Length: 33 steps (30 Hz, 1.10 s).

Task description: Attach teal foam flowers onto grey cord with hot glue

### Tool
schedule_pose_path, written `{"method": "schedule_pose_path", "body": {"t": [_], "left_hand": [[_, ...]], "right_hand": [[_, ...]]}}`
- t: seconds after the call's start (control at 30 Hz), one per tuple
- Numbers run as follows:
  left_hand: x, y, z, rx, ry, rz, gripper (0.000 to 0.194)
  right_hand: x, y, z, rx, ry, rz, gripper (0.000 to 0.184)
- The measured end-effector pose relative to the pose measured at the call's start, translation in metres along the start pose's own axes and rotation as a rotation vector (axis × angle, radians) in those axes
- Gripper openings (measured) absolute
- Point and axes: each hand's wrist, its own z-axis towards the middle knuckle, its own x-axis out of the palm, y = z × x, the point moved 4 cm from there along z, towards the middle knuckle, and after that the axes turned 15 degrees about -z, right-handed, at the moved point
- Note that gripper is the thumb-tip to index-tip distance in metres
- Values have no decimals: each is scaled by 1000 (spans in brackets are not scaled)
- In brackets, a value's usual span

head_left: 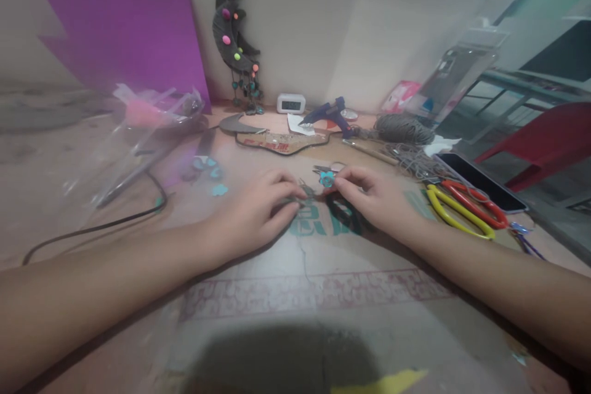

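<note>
Between thumb and fingertips, my right hand (376, 197) pinches a small teal flower (327, 179) just above the table. My left hand (263, 206) rests at the table to its left, thumb and forefinger slightly apart, with nothing clearly visible between them. A small pair of scissors (325, 168) lies just behind the flower, partly hidden by it. Left of my left hand lies a loose teal flower cutout (220, 189), with more teal pieces (207, 163) behind it.
A blue glue gun (325, 112) stands at the back beside a white digital clock (291, 103). Grey yarn (401, 128), a phone (480, 181) and yellow-handled (457, 212) and red-handled (478, 202) tools lie right. A black cable (96, 225) and plastic bag (157, 114) are left. A moon decoration (228, 37) hangs behind.
</note>
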Motion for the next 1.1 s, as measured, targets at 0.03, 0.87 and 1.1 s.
{"method": "schedule_pose_path", "body": {"t": [0.03, 0.87, 1.1], "left_hand": [[-2, 0, 0, -11, -29, -26, 20], [4, -3, 5, -25, 142, -22, 16], [1, -2, 7, -82, 77, -17, 25]], "right_hand": [[-2, 3, -2, -41, -36, -18, 19], [16, 1, 12, -186, 14, -180, 18], [25, -3, 25, -115, 38, -128, 8]]}}
